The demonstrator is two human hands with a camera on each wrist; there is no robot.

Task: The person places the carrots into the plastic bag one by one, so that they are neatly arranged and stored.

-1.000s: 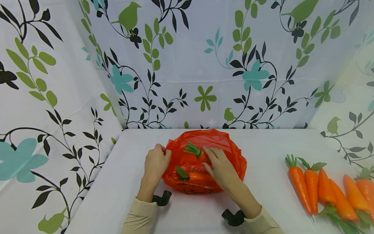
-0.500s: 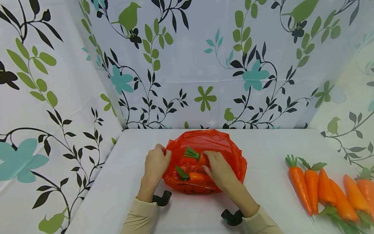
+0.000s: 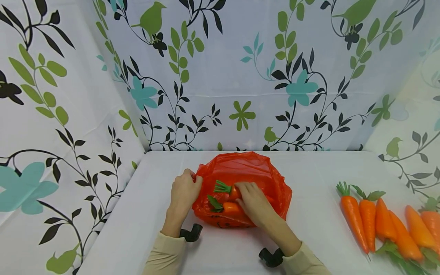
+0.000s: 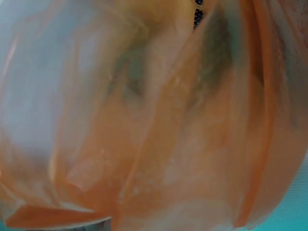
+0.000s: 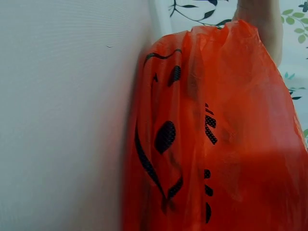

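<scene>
A red plastic bag (image 3: 252,166) lies with its mouth spread on the white table. At its left rim, my left hand (image 3: 182,194) pinches the edge of the film. Inside the mouth, my right hand (image 3: 254,200) holds a carrot (image 3: 234,193) near its green top, which points left; the rest of it is hidden by the hand. Just below lies a second carrot (image 3: 232,207) with a dark leafy top. Blurred, translucent bag film (image 4: 159,144) fills the left wrist view. The right wrist view has the bag's outer side (image 5: 231,144) with black print, and the right hand is out of sight.
Several carrots (image 3: 354,219) lie in a row at the table's right side, some with leaves toward the near edge. A patterned curtain (image 3: 206,76) hangs behind and beside the white table (image 3: 144,214). Black mounts sit on both wrists.
My right hand has moved slightly nearer and left, bringing the carrot down closer to the second one in the bag. The left hand has stayed at the bag's rim.
</scene>
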